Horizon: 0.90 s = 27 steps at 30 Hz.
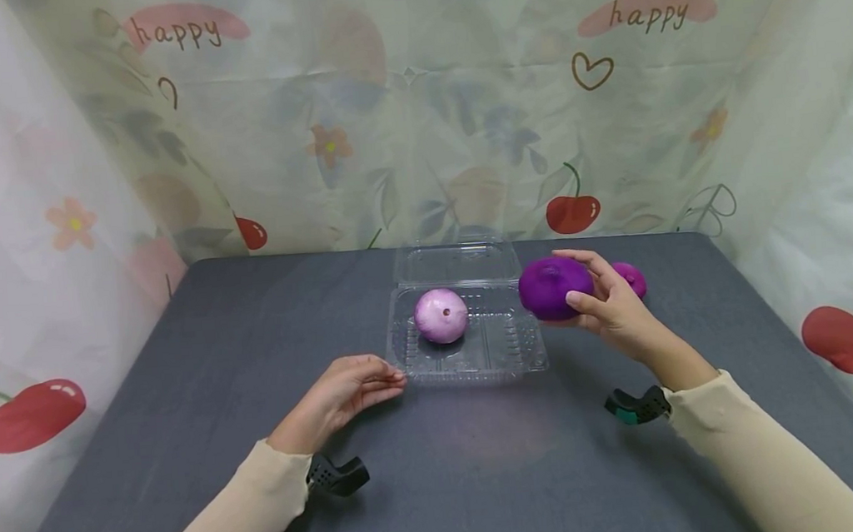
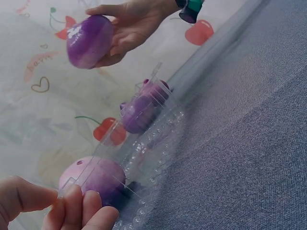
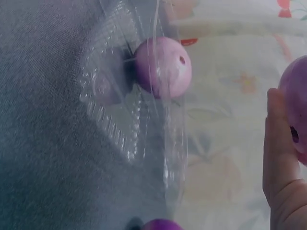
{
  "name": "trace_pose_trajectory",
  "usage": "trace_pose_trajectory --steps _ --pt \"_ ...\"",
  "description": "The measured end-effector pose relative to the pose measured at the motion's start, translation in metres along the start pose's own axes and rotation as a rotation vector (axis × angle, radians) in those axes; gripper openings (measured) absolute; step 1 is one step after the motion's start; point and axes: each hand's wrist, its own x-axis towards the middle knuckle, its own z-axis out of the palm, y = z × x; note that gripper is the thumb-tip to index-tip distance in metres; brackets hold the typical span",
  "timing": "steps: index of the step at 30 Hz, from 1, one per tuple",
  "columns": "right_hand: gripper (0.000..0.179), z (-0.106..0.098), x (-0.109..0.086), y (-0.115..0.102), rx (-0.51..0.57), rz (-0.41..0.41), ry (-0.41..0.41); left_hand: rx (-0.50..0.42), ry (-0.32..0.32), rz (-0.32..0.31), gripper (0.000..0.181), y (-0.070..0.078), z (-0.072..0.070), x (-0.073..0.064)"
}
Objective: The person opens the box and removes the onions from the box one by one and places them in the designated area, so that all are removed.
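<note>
A clear plastic clamshell box [image 1: 489,346] stands with its lid [image 1: 456,262] folded back. Inside, toward the left, sits a pale purple round fruit [image 1: 441,316] with a small dark hole. My left hand [image 1: 355,390] pinches the box's front left corner between thumb and fingers; this grip shows close up in the left wrist view. My right hand [image 1: 613,305] holds a deep purple round fruit [image 1: 551,288], raised near the box's right side. In the left wrist view its glossy, paler underside [image 2: 89,42] faces the camera.
A magenta-purple round fruit [image 1: 631,279] lies behind my right hand, partly hidden. Through the plastic in the left wrist view, a purple round fruit [image 2: 138,115] and another one [image 2: 157,91] show. The dark table [image 1: 180,385] meets a printed curtain [image 1: 416,133] at its back edge.
</note>
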Motion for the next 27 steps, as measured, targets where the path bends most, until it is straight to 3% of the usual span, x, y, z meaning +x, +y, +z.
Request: trace_pose_trajectory --steps 12,20,27 --pt "0.048 -0.02 -0.016 0.006 -0.016 0.008 0.104 0.005 -0.008 0.011 0.012 0.0 0.002 -0.001" --pt "0.061 -0.032 -0.023 0.014 -0.074 0.077 0.175 0.006 -0.022 0.016 0.011 0.0 0.001 -0.002" --pt "0.057 -0.041 -0.022 0.021 -0.178 0.145 0.245 0.002 -0.026 0.021 0.009 0.0 0.0 -0.002"
